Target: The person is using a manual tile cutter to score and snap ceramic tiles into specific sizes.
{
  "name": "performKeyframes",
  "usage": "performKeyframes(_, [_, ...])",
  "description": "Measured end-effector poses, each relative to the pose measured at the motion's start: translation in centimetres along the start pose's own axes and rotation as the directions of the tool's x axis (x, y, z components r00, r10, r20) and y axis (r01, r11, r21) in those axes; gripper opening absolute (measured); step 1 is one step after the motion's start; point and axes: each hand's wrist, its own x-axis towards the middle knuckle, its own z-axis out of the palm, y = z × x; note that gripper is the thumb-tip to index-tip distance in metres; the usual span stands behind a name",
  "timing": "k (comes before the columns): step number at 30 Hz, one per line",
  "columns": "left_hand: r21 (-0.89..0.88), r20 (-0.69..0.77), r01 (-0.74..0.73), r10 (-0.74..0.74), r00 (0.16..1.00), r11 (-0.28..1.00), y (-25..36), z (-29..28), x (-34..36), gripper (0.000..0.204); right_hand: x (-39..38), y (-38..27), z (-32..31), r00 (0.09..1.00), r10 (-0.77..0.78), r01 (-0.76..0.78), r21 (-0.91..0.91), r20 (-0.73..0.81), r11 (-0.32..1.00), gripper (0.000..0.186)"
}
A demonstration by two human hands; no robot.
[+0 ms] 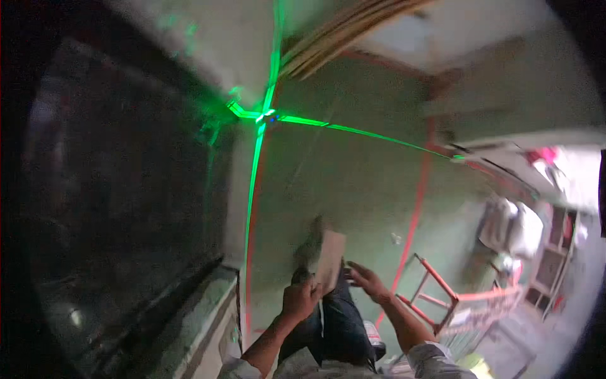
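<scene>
I hold a flat tan board (331,256) upright in my left hand (301,297), whose fingers close on its lower left part. My right hand (367,281) is just to the right of the board, with fingers loosely curved and apart, holding nothing that I can see. Behind the board are my dark-trousered legs (341,319) and a pale green surface (360,177) with red lines.
Bright green light lines cross at a small object (270,119) with blue dots. A dark panel (126,202) and ledge (211,297) fill the left. Long wooden strips (353,25) lie above; a red metal frame (429,297), pale bags (511,227) and shelving (552,259) stand right.
</scene>
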Motion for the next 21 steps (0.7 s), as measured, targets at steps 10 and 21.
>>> performKeyframes(10, [0.368, 0.544, -0.832, 0.630, 0.554, 0.414, 24.6, 7.7, -19.2, 0.031, -30.9, 10.0, 7.3, 0.517, -0.147, 0.385, 0.076, -0.843, 0.920, 0.042])
performKeyframes(21, [0.060, 0.716, -0.820, 0.547, 0.433, 0.570, 30.6, 33.4, -31.2, 0.064, -56.8, 46.0, 12.1, -0.314, 0.215, 0.704, -0.075, -0.925, 0.706, 0.048])
